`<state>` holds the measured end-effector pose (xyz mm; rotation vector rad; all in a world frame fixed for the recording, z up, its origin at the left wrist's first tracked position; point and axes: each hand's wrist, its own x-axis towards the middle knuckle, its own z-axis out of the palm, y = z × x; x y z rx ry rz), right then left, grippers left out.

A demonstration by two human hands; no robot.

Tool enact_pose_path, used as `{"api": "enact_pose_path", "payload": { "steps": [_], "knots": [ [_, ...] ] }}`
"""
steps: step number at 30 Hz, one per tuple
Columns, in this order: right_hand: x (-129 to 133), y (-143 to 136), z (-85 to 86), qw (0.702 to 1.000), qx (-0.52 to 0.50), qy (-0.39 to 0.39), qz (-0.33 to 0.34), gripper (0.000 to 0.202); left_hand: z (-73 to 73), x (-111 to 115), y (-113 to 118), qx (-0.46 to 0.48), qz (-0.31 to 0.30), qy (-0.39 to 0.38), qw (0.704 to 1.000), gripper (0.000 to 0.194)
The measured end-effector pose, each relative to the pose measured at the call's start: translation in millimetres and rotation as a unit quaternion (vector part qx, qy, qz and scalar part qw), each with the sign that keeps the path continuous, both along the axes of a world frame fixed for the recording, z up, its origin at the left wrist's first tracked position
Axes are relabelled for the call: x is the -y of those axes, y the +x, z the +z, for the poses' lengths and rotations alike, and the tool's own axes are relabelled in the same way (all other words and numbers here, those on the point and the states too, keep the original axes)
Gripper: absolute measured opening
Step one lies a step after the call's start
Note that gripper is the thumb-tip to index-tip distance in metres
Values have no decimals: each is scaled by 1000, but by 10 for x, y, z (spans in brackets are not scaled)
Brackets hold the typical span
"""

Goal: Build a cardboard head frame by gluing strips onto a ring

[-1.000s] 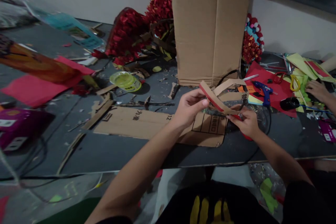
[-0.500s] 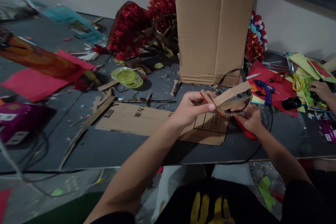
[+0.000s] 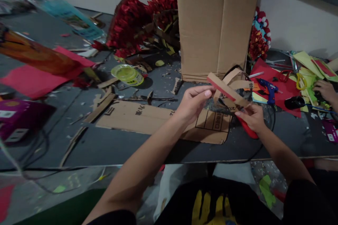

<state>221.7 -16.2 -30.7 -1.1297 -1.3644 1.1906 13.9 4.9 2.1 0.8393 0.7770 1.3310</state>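
My right hand (image 3: 250, 116) pinches the lower end of a cardboard strip piece (image 3: 224, 88) with a red edge, joined to curved strips that loop behind it. My left hand (image 3: 194, 102) is at the piece's left side, thumb and fingers pressed together near its upper end; whether they touch it is hard to tell. Below both hands lies a flat cardboard sheet (image 3: 158, 121) with black print. A red-handled object (image 3: 248, 129) rests on the table under my right hand.
A tall cardboard panel (image 3: 203, 24) stands behind my hands. At the right are a blue glue gun (image 3: 270, 89), scissors (image 3: 301, 81), red paper (image 3: 287, 91) and another person's hand (image 3: 326, 89). A yellow tub (image 3: 128, 75) stands left, near cardboard scraps (image 3: 101, 107).
The cardboard piece has turned, so its red-edged strip now slants from upper left down to my right hand. My left thumb has come off the strip and risen slightly.
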Motion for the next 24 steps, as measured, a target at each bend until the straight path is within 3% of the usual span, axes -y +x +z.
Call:
{"api": "enact_pose_path", "payload": {
  "steps": [4,7,10,13,16,18,21,24],
  "knots": [
    [-20,-43,-16,994,-87,-51,-48,32,-18,-20,11,-25,63,39,997,34],
    [-51,-64,21,987,-127,-89,-52,33,-44,18,25,-142,112,114,977,31],
    [-79,-90,58,973,-176,-141,-44,35,-98,76,42,-276,162,217,922,35],
    [-97,-111,75,959,-214,-186,-29,35,-173,109,55,-377,226,333,834,47],
    [-99,-119,78,955,-213,-207,-2,33,-233,113,70,-491,192,416,741,32],
    [-90,-119,78,955,-205,-212,17,34,-256,110,86,-539,141,440,704,23],
    [-66,-119,81,956,-201,-212,35,37,-272,109,112,-563,94,451,687,21],
    [-44,-126,92,951,-209,-225,42,38,-275,113,120,-559,93,454,687,23]
  ]
}}
